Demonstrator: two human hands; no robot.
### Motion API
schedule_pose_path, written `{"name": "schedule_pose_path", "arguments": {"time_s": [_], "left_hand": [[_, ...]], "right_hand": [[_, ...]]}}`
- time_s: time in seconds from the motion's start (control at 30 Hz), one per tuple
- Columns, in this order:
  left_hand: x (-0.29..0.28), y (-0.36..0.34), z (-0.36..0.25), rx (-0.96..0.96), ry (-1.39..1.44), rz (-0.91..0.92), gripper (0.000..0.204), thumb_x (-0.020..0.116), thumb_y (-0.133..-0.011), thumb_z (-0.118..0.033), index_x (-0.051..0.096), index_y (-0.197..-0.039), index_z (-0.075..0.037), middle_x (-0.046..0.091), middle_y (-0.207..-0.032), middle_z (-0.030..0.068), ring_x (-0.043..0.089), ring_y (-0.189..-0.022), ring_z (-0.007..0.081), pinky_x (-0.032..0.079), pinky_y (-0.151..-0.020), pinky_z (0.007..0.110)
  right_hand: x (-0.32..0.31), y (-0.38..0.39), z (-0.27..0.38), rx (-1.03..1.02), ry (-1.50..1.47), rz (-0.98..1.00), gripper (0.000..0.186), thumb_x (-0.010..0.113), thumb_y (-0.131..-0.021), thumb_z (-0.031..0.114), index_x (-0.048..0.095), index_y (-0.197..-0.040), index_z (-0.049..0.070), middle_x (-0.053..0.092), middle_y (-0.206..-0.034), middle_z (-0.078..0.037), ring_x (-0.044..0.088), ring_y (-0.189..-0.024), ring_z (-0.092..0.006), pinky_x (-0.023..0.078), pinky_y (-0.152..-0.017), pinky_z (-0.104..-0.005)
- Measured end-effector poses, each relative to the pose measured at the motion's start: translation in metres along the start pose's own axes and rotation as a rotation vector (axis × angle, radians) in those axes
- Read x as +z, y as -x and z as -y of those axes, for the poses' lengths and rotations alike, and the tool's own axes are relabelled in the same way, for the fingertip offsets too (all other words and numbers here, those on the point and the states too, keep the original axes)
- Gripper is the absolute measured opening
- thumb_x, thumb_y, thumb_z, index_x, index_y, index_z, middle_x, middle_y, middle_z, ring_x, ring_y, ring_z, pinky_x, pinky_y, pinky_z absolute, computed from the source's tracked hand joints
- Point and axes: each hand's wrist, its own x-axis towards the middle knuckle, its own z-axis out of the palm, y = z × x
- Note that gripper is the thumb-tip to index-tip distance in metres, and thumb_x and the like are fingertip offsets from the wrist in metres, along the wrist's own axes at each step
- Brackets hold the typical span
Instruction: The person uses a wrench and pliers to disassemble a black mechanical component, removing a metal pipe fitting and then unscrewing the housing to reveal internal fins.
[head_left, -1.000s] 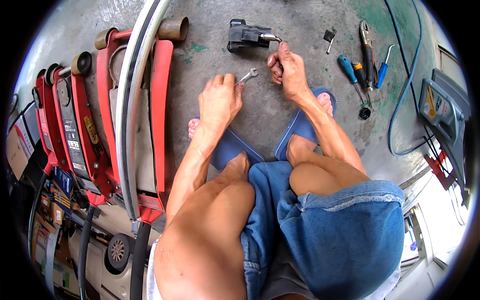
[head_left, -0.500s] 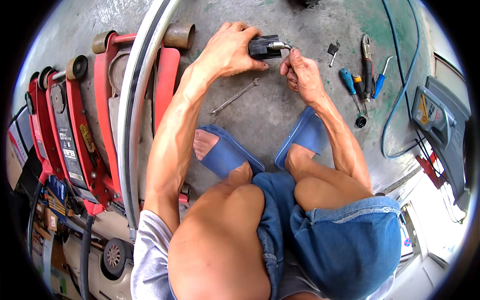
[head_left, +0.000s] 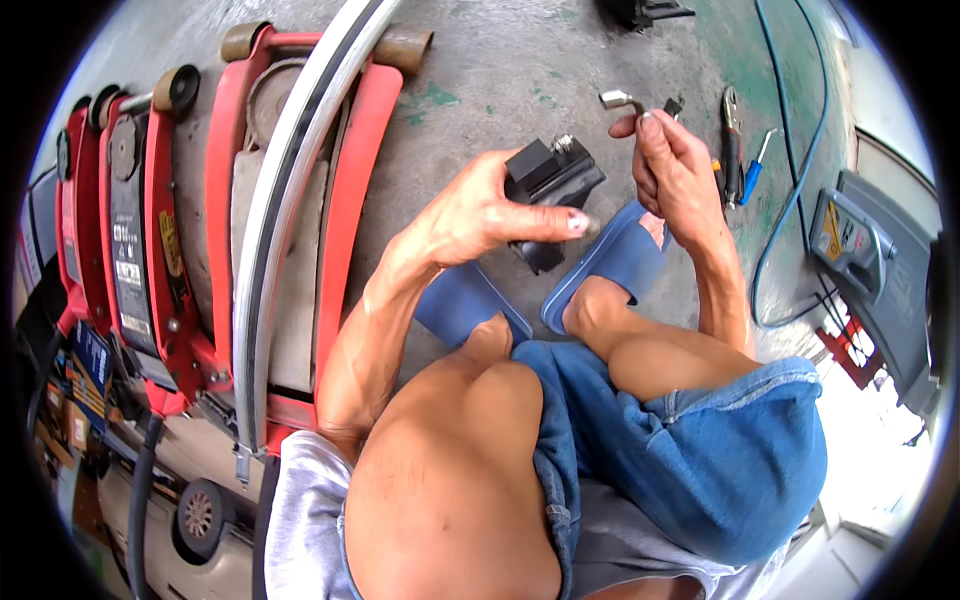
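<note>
My left hand (head_left: 470, 215) is wrapped round a blocky black part (head_left: 565, 190), its thumb laid across the near side. A small metal bolt or nut (head_left: 564, 144) sticks up at the part's far end. To the right, my right hand (head_left: 685, 175) is closed round the shank of an L-shaped socket wrench (head_left: 617, 98). The wrench's shiny socket end points left, apart from the black part. Most of its shank is hidden in my fingers.
Locking pliers (head_left: 733, 140) and a blue-handled hook tool (head_left: 757, 175) lie on the floor at right, near a blue hose (head_left: 812, 140). Red floor jacks (head_left: 365, 170) and a long metal strip (head_left: 262, 200) stand left. A black object (head_left: 645, 12) lies at the far edge.
The socket has come off the black part, and my right hand has moved right with the wrench. My left hand has brought the part nearer and tilted it. The floor spanner is now hidden.
</note>
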Motion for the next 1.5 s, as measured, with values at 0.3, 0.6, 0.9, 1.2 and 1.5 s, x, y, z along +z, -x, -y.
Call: {"name": "schedule_pose_path", "arguments": {"time_s": [0.3,0.6,0.9,1.2,1.5], "left_hand": [[0.004,0.015,0.014,0.054,-0.135,0.018,0.041,0.082,-0.067,-0.015,0.066,-0.103,-0.002,0.065,-0.088,0.0017,0.059,-0.080,0.0111,0.048,-0.073,0.028],[0.023,0.002,0.020,0.085,0.010,0.052,0.051,0.082,-0.066,-0.015,0.065,-0.112,-0.001,0.066,-0.094,0.0042,0.061,-0.084,0.0131,0.050,-0.077,0.029],[0.030,-0.006,0.031,0.023,0.287,0.034,0.051,0.081,-0.063,-0.023,0.062,-0.104,0.000,0.066,-0.087,0.0084,0.065,-0.084,0.0189,0.052,-0.079,0.032],[0.037,-0.007,0.038,-0.020,0.398,0.036,0.056,0.081,-0.063,-0.023,0.059,-0.108,0.001,0.066,-0.089,0.0106,0.066,-0.088,0.0225,0.052,-0.084,0.034],[0.029,-0.002,0.038,-0.035,0.435,0.083,0.058,0.082,-0.060,-0.019,0.058,-0.110,0.001,0.066,-0.091,0.0128,0.066,-0.092,0.0247,0.052,-0.090,0.036]], "right_hand": [[0.024,0.006,0.003,-0.161,-0.051,0.127,0.051,0.052,-0.103,0.051,0.067,-0.106,0.003,0.043,-0.056,0.006,0.037,-0.049,-0.0028,0.028,-0.047,-0.0220],[0.009,0.011,-0.017,-0.187,-0.113,0.144,0.050,0.055,-0.103,0.046,0.065,-0.120,-0.001,0.046,-0.064,0.006,0.037,-0.053,-0.0026,0.027,-0.049,-0.0222],[0.011,0.017,-0.023,-0.296,-0.046,0.177,0.044,0.056,-0.104,0.039,0.062,-0.132,0.005,0.065,-0.081,-0.001,0.054,-0.065,-0.0064,0.043,-0.058,-0.0224],[0.012,0.019,-0.015,-0.220,-0.102,0.271,0.039,0.057,-0.104,0.031,0.062,-0.130,0.002,0.068,-0.081,-0.005,0.064,-0.066,-0.0108,0.052,-0.060,-0.0268],[0.018,0.018,-0.016,-0.194,-0.150,0.266,0.040,0.058,-0.104,0.029,0.060,-0.131,-0.001,0.065,-0.075,-0.006,0.063,-0.061,-0.0119,0.052,-0.055,-0.0265]]}}
